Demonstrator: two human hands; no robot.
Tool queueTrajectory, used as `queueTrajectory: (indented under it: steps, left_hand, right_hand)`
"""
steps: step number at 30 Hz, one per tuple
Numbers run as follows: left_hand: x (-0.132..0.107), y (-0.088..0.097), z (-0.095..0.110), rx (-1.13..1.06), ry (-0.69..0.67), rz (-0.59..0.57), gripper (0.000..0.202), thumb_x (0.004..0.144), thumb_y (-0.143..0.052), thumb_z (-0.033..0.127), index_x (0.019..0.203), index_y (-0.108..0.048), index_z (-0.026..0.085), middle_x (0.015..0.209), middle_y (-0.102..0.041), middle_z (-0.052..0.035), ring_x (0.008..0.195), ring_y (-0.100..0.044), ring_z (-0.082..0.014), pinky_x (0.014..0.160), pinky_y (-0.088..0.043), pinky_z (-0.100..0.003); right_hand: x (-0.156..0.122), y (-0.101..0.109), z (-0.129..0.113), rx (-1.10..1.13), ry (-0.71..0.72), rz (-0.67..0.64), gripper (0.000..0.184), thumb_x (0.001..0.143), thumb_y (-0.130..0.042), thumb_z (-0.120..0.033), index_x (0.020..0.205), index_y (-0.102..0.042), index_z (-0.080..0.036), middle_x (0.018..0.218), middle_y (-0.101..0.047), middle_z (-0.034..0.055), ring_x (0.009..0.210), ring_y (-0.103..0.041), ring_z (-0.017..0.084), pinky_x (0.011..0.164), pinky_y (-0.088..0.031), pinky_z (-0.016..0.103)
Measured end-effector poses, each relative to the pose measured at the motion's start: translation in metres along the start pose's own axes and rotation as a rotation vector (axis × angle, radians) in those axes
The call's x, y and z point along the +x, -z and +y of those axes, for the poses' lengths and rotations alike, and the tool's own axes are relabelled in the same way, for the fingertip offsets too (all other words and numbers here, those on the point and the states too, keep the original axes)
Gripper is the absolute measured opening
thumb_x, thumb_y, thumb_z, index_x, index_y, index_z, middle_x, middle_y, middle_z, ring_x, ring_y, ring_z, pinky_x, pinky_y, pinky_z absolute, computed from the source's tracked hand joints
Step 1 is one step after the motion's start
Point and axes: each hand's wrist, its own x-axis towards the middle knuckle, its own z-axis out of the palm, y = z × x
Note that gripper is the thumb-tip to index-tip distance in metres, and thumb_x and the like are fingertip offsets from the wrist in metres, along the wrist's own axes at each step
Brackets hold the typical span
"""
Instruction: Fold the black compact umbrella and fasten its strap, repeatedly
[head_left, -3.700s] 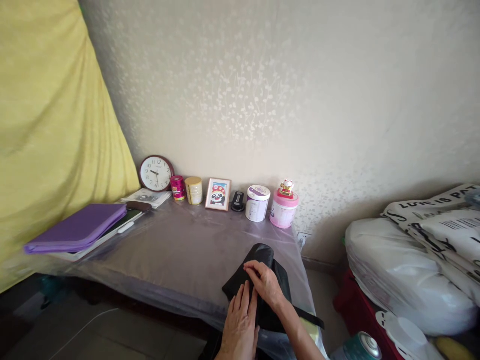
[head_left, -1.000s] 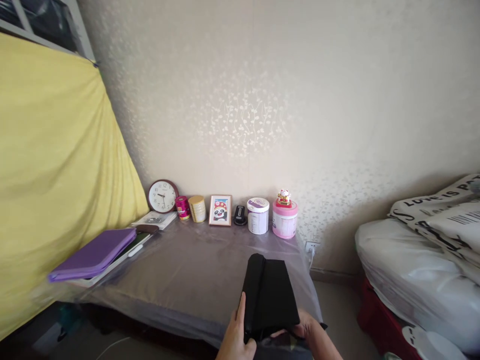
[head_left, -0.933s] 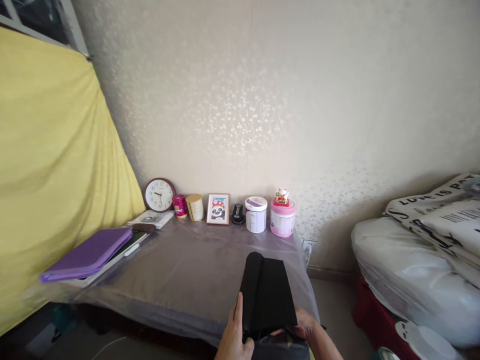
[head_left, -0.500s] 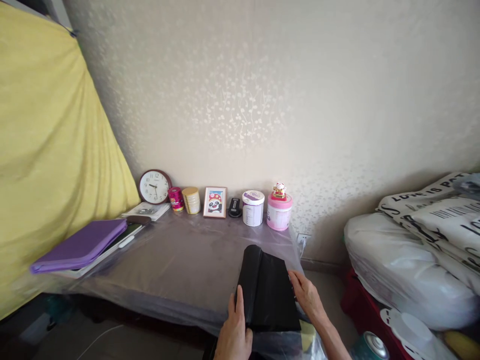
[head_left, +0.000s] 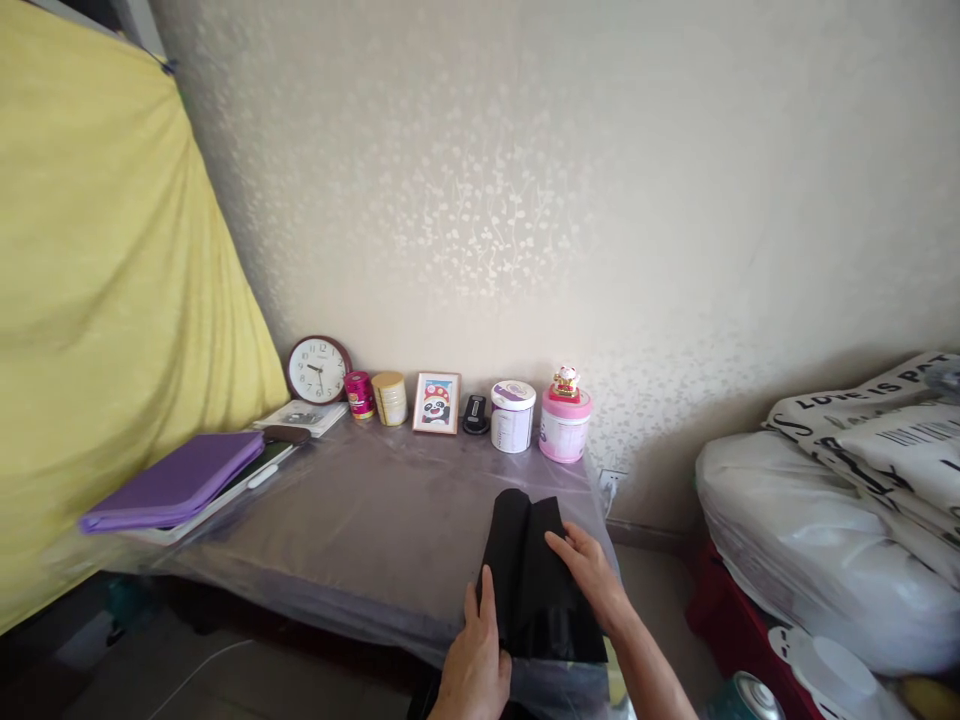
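Note:
A thin black sheet [head_left: 519,590], rolled or folded thick along its left side, lies over the front right corner of the table; it looks like a roll of black plastic bags. My left hand [head_left: 476,640] grips its lower left edge, with the fingers along the side and the thumb near the bottom. On the right flap of the sheet rests my right hand [head_left: 589,570], fingers bent over the flap's right edge and pushing it inward. The underside of the sheet and part of both hands' grip are hidden.
A plastic-covered table [head_left: 360,520] carries a purple folder [head_left: 176,480], a clock [head_left: 319,370], a framed panda picture [head_left: 436,403], a white tub [head_left: 513,418] and a pink tub [head_left: 565,428] with a lucky cat [head_left: 565,382]. Bagged bedding [head_left: 810,530] stands right; a spray can [head_left: 750,697] is below.
My right hand has moved left and up over the right flap, folding its edge inward toward the roll. My left hand keeps its hold. The view has shifted slightly.

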Motion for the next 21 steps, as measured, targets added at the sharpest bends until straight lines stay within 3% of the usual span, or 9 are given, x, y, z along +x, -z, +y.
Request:
queueTrajectory:
  steps: [5, 10, 13, 17, 21]
  left_hand:
    - [-0.001, -0.001, 0.008, 0.046, 0.05, -0.01, 0.085, 0.069, -0.041, 0.001, 0.139, 0.006, 0.014, 0.146, -0.006, -0.0218, 0.102, -0.057, -0.0215, 0.081, -0.043, -0.026]
    - [-0.001, -0.002, 0.01, 0.091, 0.032, -0.028, 0.078, 0.069, -0.043, 0.001, 0.139, -0.01, 0.006, 0.145, -0.005, -0.0242, 0.108, -0.054, -0.0238, 0.088, -0.041, -0.028]
    - [0.001, -0.002, 0.008, 0.083, 0.018, -0.036, 0.075, 0.068, -0.044, 0.003, 0.137, -0.015, 0.002, 0.144, -0.006, -0.0248, 0.114, -0.049, -0.0259, 0.092, -0.04, -0.03]
    - [-0.001, 0.002, 0.003, 0.07, -0.01, -0.024, 0.078, 0.068, -0.043, 0.005, 0.137, -0.01, -0.001, 0.144, -0.007, -0.0245, 0.12, -0.043, -0.0247, 0.093, -0.038, -0.027]
    - [-0.013, 0.013, -0.005, 0.081, 0.005, 0.0, 0.065, 0.078, -0.039, 0.02, 0.136, -0.018, 0.003, 0.14, -0.027, -0.0205, 0.117, -0.045, -0.025, 0.089, -0.041, -0.03]
  right_hand:
    - [0.011, -0.037, -0.012, 0.134, 0.042, -0.08, 0.034, 0.065, -0.061, -0.047, 0.083, -0.056, -0.018, 0.068, -0.062, 0.0, 0.063, -0.059, 0.016, 0.055, -0.046, 0.025]
    - [0.033, -0.067, 0.013, 0.072, 0.012, -0.12, 0.042, 0.065, -0.058, -0.049, 0.093, -0.054, -0.017, 0.064, -0.061, -0.0002, 0.059, -0.059, 0.016, 0.049, -0.044, 0.025]
    - [0.044, -0.074, 0.028, -0.091, 0.012, -0.07, 0.041, 0.068, -0.055, -0.044, 0.098, -0.052, -0.015, 0.061, -0.058, -0.0015, 0.056, -0.057, 0.015, 0.046, -0.041, 0.023]
    - [0.051, -0.077, 0.033, -0.263, 0.016, -0.071, 0.036, 0.073, -0.052, -0.037, 0.101, -0.05, -0.014, 0.061, -0.054, -0.0029, 0.056, -0.055, 0.013, 0.045, -0.042, 0.022]
    - [0.049, -0.079, 0.029, -0.297, -0.002, -0.119, 0.03, 0.075, -0.052, -0.036, 0.099, -0.049, -0.018, 0.071, -0.06, -0.0004, 0.065, -0.059, 0.015, 0.048, -0.047, 0.023]
